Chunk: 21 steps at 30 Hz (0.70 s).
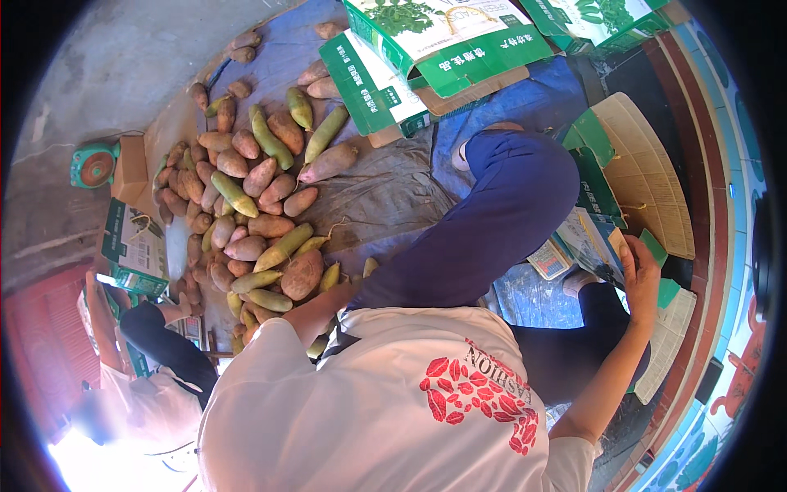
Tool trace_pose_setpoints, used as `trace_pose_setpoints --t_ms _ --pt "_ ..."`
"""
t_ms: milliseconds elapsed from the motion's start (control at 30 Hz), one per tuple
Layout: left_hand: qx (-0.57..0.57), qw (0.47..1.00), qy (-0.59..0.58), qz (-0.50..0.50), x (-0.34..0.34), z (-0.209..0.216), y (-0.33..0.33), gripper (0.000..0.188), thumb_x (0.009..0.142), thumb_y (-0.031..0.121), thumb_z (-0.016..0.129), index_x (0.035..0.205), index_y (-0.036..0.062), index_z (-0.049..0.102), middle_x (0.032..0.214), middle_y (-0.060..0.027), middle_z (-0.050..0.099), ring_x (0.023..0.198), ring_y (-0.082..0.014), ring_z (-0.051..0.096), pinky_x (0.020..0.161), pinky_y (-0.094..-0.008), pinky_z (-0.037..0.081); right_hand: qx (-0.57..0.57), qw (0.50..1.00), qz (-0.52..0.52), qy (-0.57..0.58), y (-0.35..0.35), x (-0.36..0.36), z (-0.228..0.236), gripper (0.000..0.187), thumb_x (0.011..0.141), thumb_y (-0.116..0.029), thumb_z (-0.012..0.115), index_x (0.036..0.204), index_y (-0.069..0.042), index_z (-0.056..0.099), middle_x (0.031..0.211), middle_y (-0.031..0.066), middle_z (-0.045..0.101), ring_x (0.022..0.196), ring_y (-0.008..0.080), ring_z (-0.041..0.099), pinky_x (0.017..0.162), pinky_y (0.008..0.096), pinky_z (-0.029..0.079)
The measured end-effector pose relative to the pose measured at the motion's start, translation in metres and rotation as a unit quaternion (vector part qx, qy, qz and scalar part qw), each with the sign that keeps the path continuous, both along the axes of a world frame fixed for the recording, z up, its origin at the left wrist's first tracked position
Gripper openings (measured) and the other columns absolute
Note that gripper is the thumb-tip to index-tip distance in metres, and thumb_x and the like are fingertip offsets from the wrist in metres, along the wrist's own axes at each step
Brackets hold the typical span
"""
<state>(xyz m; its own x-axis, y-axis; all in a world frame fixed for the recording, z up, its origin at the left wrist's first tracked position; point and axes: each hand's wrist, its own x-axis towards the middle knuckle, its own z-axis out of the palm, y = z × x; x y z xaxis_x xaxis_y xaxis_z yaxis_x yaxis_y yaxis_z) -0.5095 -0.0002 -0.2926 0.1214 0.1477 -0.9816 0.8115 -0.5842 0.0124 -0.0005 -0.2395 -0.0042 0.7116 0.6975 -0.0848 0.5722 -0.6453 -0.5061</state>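
Note:
My right hand (pixel 641 275) is at the right, its fingers curled over the near edge of an open green and white cardboard carton (pixel 602 193). The carton's brown flaps are spread, and its contents are hidden from here. My left arm (pixel 318 316) reaches down past my thigh beside a large pile of sweet potatoes (pixel 275 189) and green radishes (pixel 234 194). The left hand itself is hidden behind my leg and shirt. A scale (pixel 551 259) with a light panel sits on the floor next to the carton.
Green and white cartons (pixel 443 41) lie beyond my knee on a blue tarp (pixel 516 98). At the left, a co-worker (pixel 147 394) sits by another carton (pixel 135 246). A green fan-like device (pixel 94 166) stands by the wall. A brown ledge (pixel 711 205) runs along the right.

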Motion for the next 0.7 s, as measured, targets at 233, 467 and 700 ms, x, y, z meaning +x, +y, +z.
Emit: trace_pose_setpoints --t_ms 233,467,700 --pt "-0.020 0.999 0.003 -0.037 0.003 0.013 -0.003 0.050 0.074 0.031 0.067 0.116 0.0050 0.059 0.110 -0.0170 0.064 0.104 -0.0310 0.060 0.087 -0.0408 0.048 0.000 1.000 0.002 -0.005 0.001 -0.002 0.002 0.030 0.092 -0.025 0.058 0.105 0.002 0.062 0.097 0.0175 0.066 0.088 0.0290 0.063 0.079 0.0334 0.048" --pt "-0.039 0.997 0.007 -0.073 0.001 0.027 0.001 0.046 0.075 0.030 0.068 0.111 0.0026 0.061 0.106 -0.0173 0.065 0.102 -0.0312 0.061 0.085 -0.0405 0.048 -0.005 1.000 -0.004 -0.013 0.002 -0.004 0.004 0.031 0.091 -0.025 0.058 0.106 0.002 0.062 0.098 0.0186 0.065 0.090 0.0306 0.063 0.079 0.0340 0.048" --pt "-0.060 0.993 0.011 -0.102 0.021 0.033 0.033 0.043 0.075 0.029 0.069 0.106 0.0001 0.064 0.103 -0.0177 0.066 0.099 -0.0314 0.062 0.084 -0.0403 0.049 -0.007 1.000 -0.009 -0.006 0.000 -0.001 0.002 0.032 0.090 -0.026 0.059 0.106 0.002 0.062 0.098 0.0185 0.065 0.088 0.0299 0.064 0.077 0.0338 0.049"
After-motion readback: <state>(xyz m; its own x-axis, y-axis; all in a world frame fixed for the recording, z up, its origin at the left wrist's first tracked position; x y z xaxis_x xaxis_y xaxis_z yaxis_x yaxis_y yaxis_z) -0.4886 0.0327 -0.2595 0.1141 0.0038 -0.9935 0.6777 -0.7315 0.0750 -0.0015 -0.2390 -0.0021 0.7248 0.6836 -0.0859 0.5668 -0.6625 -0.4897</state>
